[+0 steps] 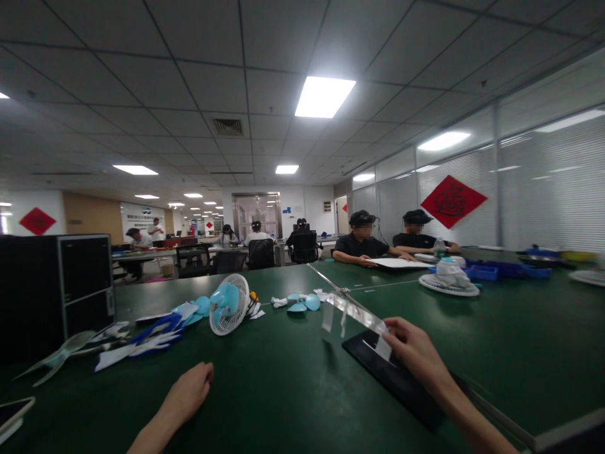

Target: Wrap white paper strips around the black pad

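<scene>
My right hand [412,353] pinches the near end of a thin, clear plastic strip [355,312] between thumb and fingers. The strip looks smeared by motion, with pale tabs hanging at its far end. Below it, a flat black panel [373,359] lies on the green table, partly hidden by my right hand and forearm. My left hand [186,392] hovers over or rests on the table at lower left, fingers curled in, with no object showing in it. Beyond it sits a small fan head [230,304] with a white grille and light-blue blades.
A black computer case [61,284] stands at left. White-and-blue gloves [142,343] and loose blue fan blades [302,302] lie ahead. Across the table, two people work beside a white board [397,263]. Another white fan part [449,280] and blue trays [501,270] are at right.
</scene>
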Tool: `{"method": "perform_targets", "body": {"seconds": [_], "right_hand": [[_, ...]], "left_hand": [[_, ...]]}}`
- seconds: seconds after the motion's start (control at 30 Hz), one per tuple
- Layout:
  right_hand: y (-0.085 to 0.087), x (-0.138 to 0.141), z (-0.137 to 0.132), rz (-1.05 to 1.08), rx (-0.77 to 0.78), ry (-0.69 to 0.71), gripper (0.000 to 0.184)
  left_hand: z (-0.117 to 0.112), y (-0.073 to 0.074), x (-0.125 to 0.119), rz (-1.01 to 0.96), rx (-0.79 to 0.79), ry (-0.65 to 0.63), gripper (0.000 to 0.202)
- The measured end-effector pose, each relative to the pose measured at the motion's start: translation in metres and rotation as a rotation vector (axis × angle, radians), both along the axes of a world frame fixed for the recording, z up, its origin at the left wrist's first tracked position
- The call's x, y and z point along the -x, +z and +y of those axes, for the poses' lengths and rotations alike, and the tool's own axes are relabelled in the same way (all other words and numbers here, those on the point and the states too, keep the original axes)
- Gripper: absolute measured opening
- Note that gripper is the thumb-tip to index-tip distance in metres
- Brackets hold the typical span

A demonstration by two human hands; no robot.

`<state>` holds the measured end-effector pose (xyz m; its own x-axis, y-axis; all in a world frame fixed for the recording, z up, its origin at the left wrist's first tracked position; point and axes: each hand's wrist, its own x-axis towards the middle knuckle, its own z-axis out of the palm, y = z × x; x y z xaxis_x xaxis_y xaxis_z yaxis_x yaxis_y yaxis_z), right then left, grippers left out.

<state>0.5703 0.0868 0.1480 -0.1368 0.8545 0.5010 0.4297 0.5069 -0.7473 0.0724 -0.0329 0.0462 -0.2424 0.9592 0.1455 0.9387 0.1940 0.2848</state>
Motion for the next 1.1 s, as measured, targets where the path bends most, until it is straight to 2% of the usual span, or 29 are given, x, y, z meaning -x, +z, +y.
{"method": "perform_targets", "body": {"seconds": [0.13,0.23,0.37,0.5,0.6,0.7,0.8,0.97,1.1], "right_hand": [[0.013,0.028,0.035,-0.185,-0.197,-0.187,0.022],[0.006,0.050,0.059,-0.452,-0.290,-0.266,0.026],[-0.021,0.079,0.076,-0.728,-0.284,-0.191,0.025],[-0.049,0.097,0.080,-0.845,-0.227,-0.096,0.025],[-0.058,0.099,0.080,-0.879,-0.200,-0.057,0.023],[-0.057,0.093,0.081,-0.873,-0.188,-0.036,0.018],[-0.048,0.077,0.082,-0.833,-0.180,-0.083,0.025],[-0.035,0.021,0.088,-0.781,-0.115,-0.282,0.024],[-0.045,-0.026,0.097,-0.781,0.033,-0.383,0.017]], "left_hand": [[-0.003,0.007,-0.007,-0.005,0.021,0.019,0.020],[-0.007,0.015,-0.014,-0.012,0.040,0.023,0.021],[-0.009,0.016,-0.015,-0.011,0.045,0.016,0.021],[-0.005,0.009,-0.008,-0.003,0.024,0.006,0.022],[-0.004,0.008,-0.009,0.008,0.003,0.009,0.022],[-0.006,0.013,-0.014,0.005,0.016,0.021,0.022],[-0.009,0.017,-0.018,0.001,0.027,0.018,0.023],[-0.010,0.019,-0.018,-0.006,0.042,0.019,0.024],[-0.011,0.020,-0.020,-0.015,0.045,0.019,0.023]]}}
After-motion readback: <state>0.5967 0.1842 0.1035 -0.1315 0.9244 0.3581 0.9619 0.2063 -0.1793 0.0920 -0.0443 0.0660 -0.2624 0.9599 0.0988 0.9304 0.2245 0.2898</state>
